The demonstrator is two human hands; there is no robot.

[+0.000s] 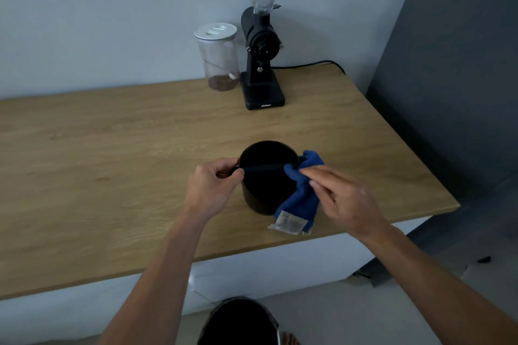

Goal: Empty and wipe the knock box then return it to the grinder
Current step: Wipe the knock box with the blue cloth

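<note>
Gripping the left end of the black knock bar (265,167), at nine o'clock on the knock box (266,176), with left hand (211,185) curled closed around that end. Standing upright on the wooden countertop (112,148), near its front edge, with the mouth facing straight up and the bar's long axis running nine to three across the opening. Draped over the rim at three o'clock and trailing down the outer wall toward five: a blue cloth (301,196), label at its lower end. Pinching that cloth against the bar's right end with right hand (344,199), fingers narrowed and extended. Far off at twelve o'clock, well apart, the black grinder (260,45), with a lidded clear jar (218,56) just beside it at its nine.
</note>
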